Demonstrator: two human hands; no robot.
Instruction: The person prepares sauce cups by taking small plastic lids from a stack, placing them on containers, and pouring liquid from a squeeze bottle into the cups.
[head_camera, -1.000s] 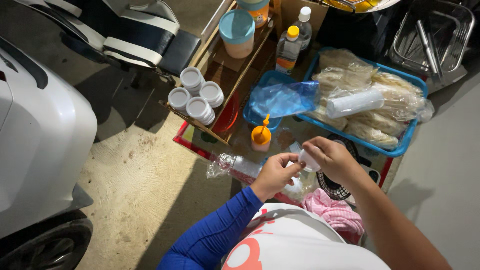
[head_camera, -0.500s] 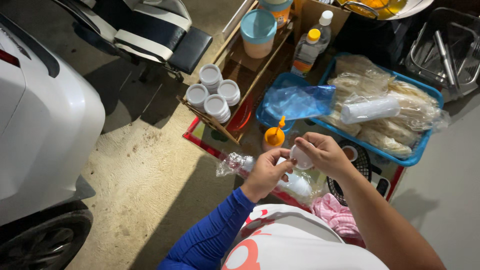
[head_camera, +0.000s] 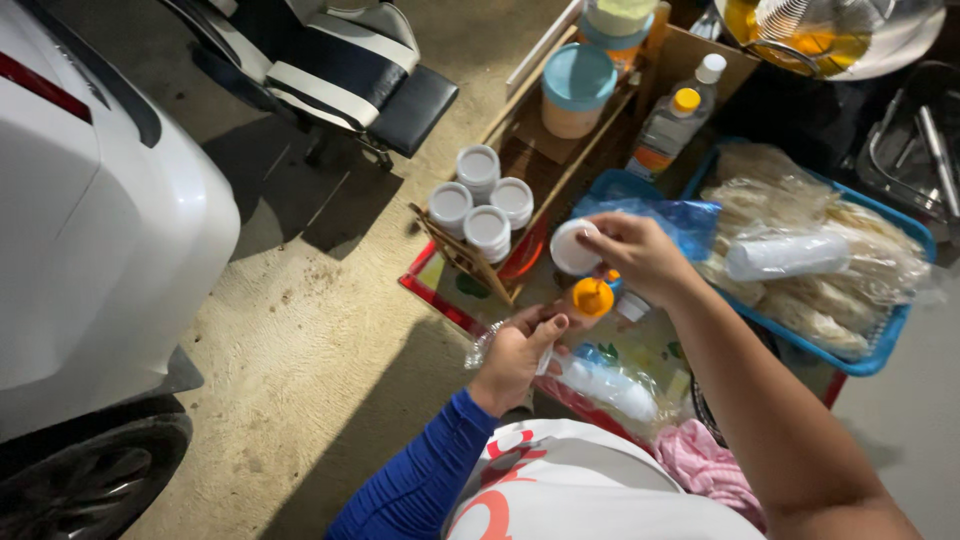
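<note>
My right hand (head_camera: 640, 255) is raised over the low table and pinches a small white round cup (head_camera: 574, 247) by its rim. My left hand (head_camera: 515, 352), in a blue sleeve, grips the open end of a clear plastic sleeve of white cups (head_camera: 605, 385) lying at the table's near edge. An orange-capped squeeze bottle (head_camera: 593, 297) stands between the two hands, just past my left fingertips. Another small white cup (head_camera: 632, 306) sits beside that bottle.
A wooden rack holds several white-lidded jars (head_camera: 482, 200) and a teal-lidded tub (head_camera: 578, 90). A blue tray (head_camera: 880, 350) of bagged food is on the right, with two bottles (head_camera: 668, 125) behind. A white car (head_camera: 100, 220) stands left, and a pink cloth (head_camera: 710, 465) lies near me.
My right hand has lifted away from the plastic sleeve with a white cup, moving up and forward. My left hand stays on the sleeve. The view has shifted closer.
</note>
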